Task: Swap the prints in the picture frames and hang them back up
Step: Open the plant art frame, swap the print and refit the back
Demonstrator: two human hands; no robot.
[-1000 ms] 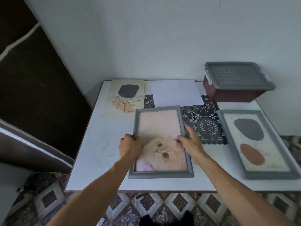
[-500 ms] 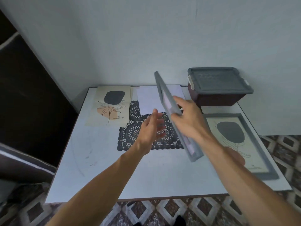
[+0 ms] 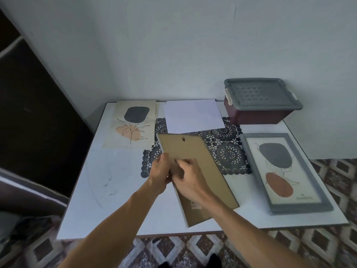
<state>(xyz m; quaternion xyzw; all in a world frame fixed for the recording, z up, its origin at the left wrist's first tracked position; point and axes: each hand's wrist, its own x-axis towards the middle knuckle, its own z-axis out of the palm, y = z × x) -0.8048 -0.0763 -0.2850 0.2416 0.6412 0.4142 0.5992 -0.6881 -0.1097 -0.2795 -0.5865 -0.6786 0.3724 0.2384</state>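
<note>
On the table [image 3: 100,190], a face-down frame [image 3: 195,149] lies tilted in the middle, its far end over a lace mat [image 3: 229,153] that spreads out to its right. Far left lies a loose print [image 3: 133,124], right of it a blank sheet [image 3: 193,116] overlapping the mat's far edge, and in the far right corner a lidded box [image 3: 258,105]. Nearer than the box, a second frame [image 3: 284,171] lies face up along the right edge. The left hand [image 3: 160,171] and right hand [image 3: 188,178] meet at the face-down frame's left edge.

On the table [image 3: 116,180] lie two frames [image 3: 193,149] [image 3: 284,171], one loose print [image 3: 133,124], one white sheet [image 3: 193,116], one lace mat [image 3: 229,155] and one lidded box [image 3: 258,101].
</note>
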